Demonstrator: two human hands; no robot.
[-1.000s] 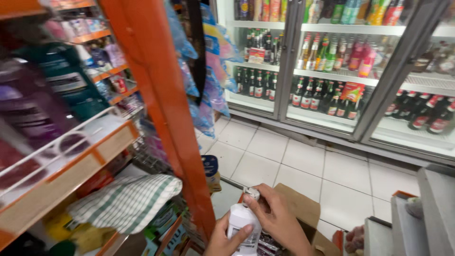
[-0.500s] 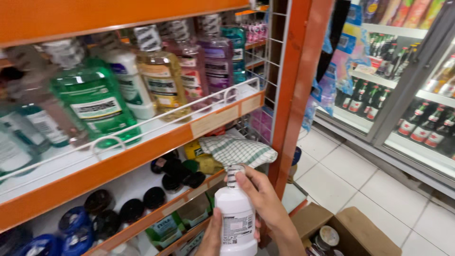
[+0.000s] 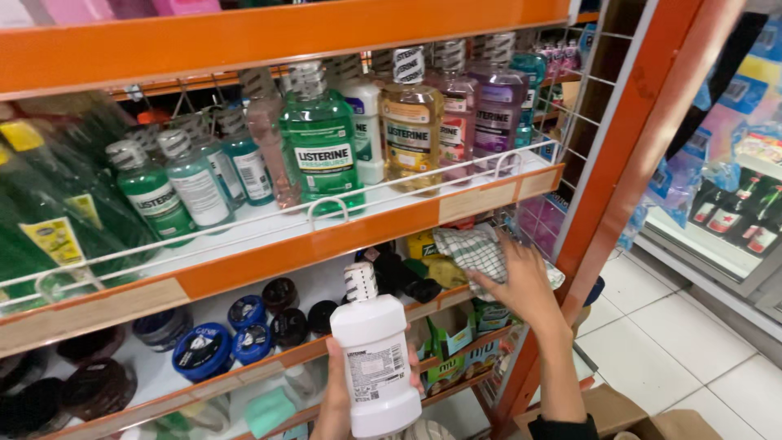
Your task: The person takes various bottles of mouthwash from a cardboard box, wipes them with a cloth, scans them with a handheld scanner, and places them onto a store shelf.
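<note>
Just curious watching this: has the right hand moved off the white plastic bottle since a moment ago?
Yes. The right hand has left the white plastic bottle and reached up-right to the checked cloth on the orange shelf; the left hand holds the bottle.

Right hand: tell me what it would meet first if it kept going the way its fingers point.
The right hand points up and left into the lower shelf; its fingers already reach the checked cloth. Beyond that, probably the yellow package, though depth is unclear.
</note>
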